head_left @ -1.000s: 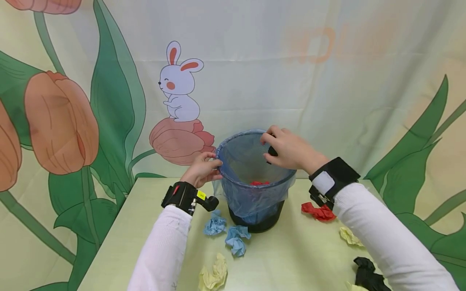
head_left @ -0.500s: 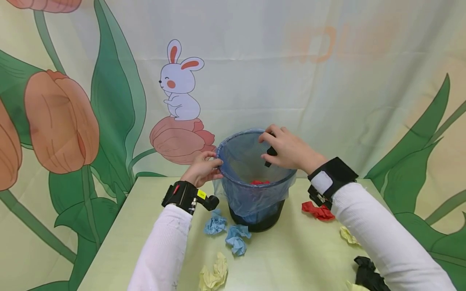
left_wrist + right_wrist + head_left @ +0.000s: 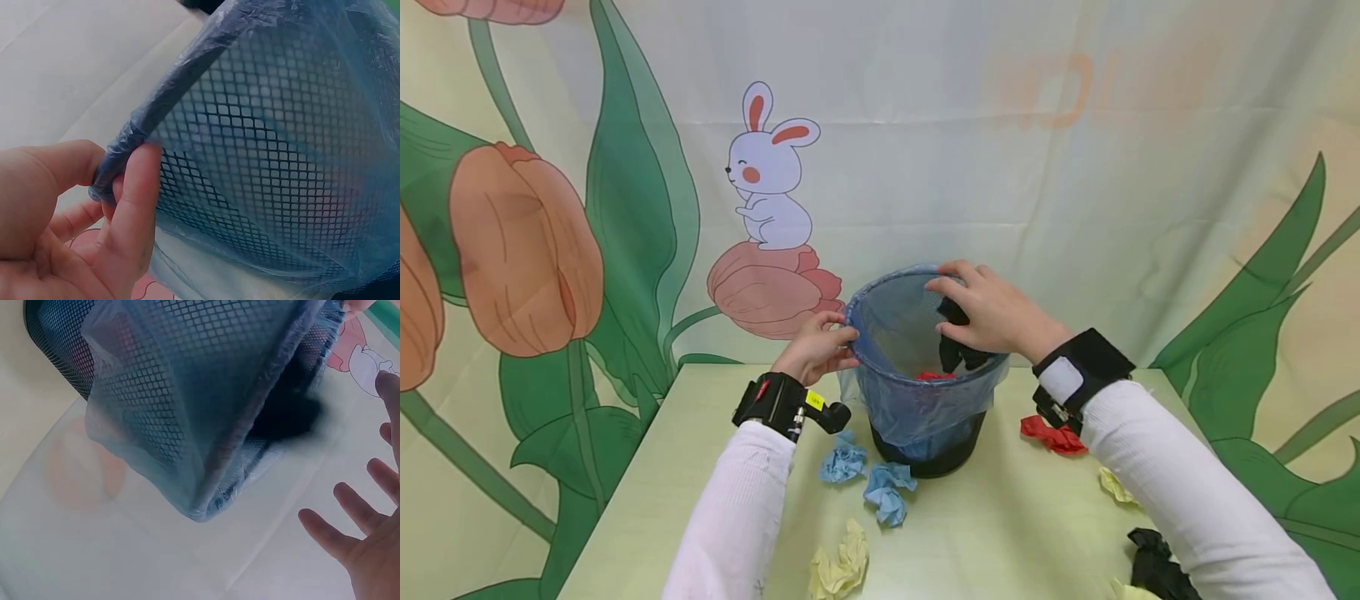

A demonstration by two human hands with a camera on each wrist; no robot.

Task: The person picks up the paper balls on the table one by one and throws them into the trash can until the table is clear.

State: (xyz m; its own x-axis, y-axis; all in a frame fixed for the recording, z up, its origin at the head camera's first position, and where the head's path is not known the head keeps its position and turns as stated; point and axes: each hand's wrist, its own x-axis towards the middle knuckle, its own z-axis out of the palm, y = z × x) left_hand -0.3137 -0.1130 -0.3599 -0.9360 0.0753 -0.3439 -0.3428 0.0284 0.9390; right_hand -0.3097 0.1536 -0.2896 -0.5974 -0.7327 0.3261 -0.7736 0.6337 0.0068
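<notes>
A mesh trash bin (image 3: 928, 417) lined with a translucent blue bag stands on the table. My left hand (image 3: 816, 348) pinches its lined rim, thumb on one side and fingers on the other, as the left wrist view shows. Over the far right of the opening is my right hand (image 3: 1000, 312), its fingers spread apart in the right wrist view. Just off those fingers a blurred black crumpled paper (image 3: 287, 419) is in the bin's mouth, touching no finger there. Red crumpled paper (image 3: 934, 376) shows inside the bin.
Blue crumpled papers (image 3: 887, 493) lie in front of the bin, with a yellow one (image 3: 839, 562) nearer. To the right are red paper (image 3: 1052, 435), yellow paper (image 3: 1117, 486) and black paper (image 3: 1157, 565). A printed curtain (image 3: 925, 167) hangs behind the table.
The black paper, mostly hidden in my right hand before, has come out below the fingers and dropped into the bin's opening. My left hand stays on the rim.
</notes>
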